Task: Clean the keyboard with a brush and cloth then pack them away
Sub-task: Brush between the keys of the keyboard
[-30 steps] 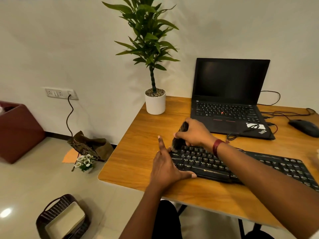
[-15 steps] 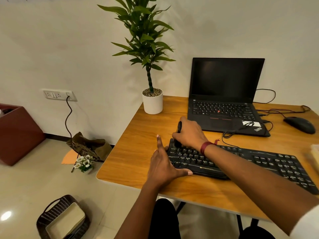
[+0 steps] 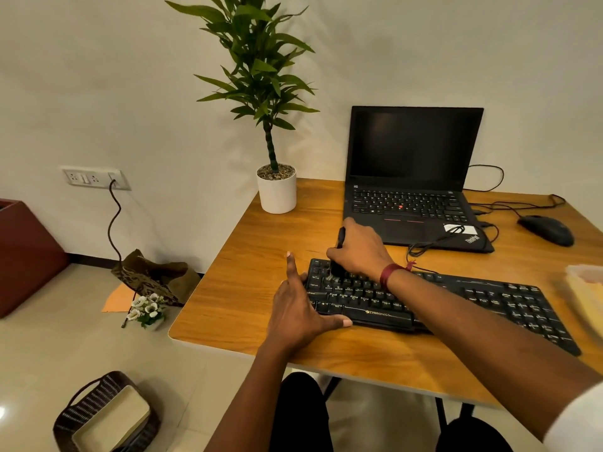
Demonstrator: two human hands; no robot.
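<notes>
Where the floor meets the wall on the far left, a red-brown box [image 3: 26, 256] stands. Near the bottom edge a dark woven basket [image 3: 70, 414] sits on the floor. Up on the wall is a white socket [image 3: 94, 178], and a dark cord [image 3: 114, 216] hangs from it down to a brown bag [image 3: 153, 277] on the floor. Small white flowers [image 3: 146, 309] lie just beside the bag.

A wooden table [image 3: 248, 256] comes next. At its back left corner a green plant [image 3: 257, 70] stands upright in a white pot [image 3: 276, 197]. The left hand [image 3: 298, 316] rests at the left end of the black keyboard [image 3: 489, 298]. Its fingers are straight, one points away from the person, and the thumb lies along the front edge of the keyboard. The right hand [image 3: 359, 252] is over the top left keys. Its fingers are curled tight round a black brush [image 3: 341, 236], and the bristles touch the keys. A red band [image 3: 388, 275] is on that wrist.

Behind the keyboard an open laptop [image 3: 414, 151] has a dark screen. A black mouse [image 3: 548, 229] lies to the right of it. At the right edge sits a yellow thing [image 3: 584, 288], too blurred to tell what it is.
</notes>
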